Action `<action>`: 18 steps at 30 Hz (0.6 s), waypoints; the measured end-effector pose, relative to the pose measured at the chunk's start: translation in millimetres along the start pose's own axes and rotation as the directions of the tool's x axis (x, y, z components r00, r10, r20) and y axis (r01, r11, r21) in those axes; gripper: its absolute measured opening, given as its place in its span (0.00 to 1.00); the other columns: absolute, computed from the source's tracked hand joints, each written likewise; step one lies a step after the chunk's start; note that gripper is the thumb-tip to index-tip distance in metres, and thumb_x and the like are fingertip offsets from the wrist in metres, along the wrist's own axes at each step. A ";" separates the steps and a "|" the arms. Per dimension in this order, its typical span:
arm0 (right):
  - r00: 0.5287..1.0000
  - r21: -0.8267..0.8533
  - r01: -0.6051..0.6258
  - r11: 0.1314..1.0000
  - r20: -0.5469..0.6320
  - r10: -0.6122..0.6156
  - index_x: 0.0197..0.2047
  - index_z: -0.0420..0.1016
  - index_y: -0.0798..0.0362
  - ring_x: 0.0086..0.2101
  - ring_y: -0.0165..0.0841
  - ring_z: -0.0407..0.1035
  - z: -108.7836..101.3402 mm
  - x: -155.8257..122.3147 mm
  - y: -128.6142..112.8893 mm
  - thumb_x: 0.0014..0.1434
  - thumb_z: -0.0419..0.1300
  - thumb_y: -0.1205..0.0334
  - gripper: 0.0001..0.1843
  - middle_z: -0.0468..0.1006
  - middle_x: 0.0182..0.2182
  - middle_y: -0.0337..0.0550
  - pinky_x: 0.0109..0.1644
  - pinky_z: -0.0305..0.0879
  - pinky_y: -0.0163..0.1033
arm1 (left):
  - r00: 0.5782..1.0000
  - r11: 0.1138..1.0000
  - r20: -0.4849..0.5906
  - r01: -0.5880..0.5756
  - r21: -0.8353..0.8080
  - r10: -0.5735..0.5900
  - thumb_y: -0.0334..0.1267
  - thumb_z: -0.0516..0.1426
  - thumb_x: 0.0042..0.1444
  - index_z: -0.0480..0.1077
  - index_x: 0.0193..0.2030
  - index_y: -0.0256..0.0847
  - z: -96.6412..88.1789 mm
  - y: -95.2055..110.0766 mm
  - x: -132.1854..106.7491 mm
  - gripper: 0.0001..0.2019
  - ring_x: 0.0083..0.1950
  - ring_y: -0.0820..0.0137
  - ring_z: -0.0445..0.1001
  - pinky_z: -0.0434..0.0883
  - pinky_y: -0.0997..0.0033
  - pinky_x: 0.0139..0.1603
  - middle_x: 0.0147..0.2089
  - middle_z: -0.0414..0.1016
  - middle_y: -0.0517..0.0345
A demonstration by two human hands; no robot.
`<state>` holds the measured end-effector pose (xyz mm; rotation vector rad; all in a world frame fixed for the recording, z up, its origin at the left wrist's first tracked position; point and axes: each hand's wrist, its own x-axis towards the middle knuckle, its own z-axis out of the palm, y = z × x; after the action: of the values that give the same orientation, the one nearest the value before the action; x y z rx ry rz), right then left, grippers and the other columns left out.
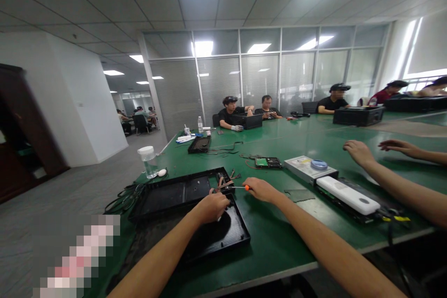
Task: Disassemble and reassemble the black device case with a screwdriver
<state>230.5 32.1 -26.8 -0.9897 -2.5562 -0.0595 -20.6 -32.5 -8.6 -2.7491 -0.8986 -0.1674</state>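
My right hand (261, 189) is closed around the orange handle of a screwdriver (240, 187). The thin shaft points left, its tip among a bundle of ribbon wires (220, 186) at the right end of an opened black case (185, 188). Just below the wires, my left hand (213, 207) is closed over the case's near part (233, 230). Its fingertips are partly hidden, and whatever they pinch is too small to name. A green circuit board (213, 181) shows inside the case, left of the wires.
A drive box (307, 167) with a blue round tin (319, 164) and a white elongated device (347, 194) lie to the right. Beyond them are a co-worker's hands (359, 152). A green-and-black board (268, 162) lies ahead. A water jug (148, 163) stands at the left edge near coiled cables (124, 200).
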 end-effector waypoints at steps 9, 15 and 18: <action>0.999 0.107 -0.009 0.994 -0.031 0.013 0.41 0.69 0.56 0.40 0.33 0.65 -3.0 0.1 -1.5 0.57 0.48 0.68 0.11 0.71 0.38 0.47 0.45 0.59 0.37 | 0.996 0.988 -0.089 0.014 -0.154 -0.028 0.27 0.50 0.51 0.66 0.35 0.37 -2.7 1.3 3.2 0.07 0.42 0.69 0.65 0.61 0.72 0.45 0.38 0.68 0.54; 0.997 0.168 -0.016 0.986 -0.067 0.028 0.39 0.69 0.55 0.38 0.33 0.65 4.2 0.6 5.1 0.58 0.49 0.66 0.09 0.71 0.36 0.46 0.44 0.60 0.37 | 0.988 0.976 -0.122 0.062 -0.211 -0.089 0.27 0.49 0.52 0.68 0.40 0.40 6.0 -4.4 5.4 0.11 0.45 0.69 0.65 0.60 0.69 0.49 0.40 0.69 0.55; 0.997 0.187 -0.026 0.982 -0.069 0.039 0.39 0.69 0.55 0.38 0.33 0.65 5.5 0.9 6.8 0.58 0.49 0.65 0.09 0.72 0.36 0.46 0.44 0.60 0.37 | 0.982 0.972 -0.149 0.085 -0.218 -0.119 0.28 0.51 0.52 0.69 0.39 0.40 9.8 -5.2 7.6 0.10 0.45 0.68 0.65 0.60 0.67 0.49 0.40 0.70 0.55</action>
<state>232.5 38.8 -32.2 -0.9395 -2.4275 0.1474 -17.3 -21.5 -15.7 -2.8277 -1.0316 -0.5250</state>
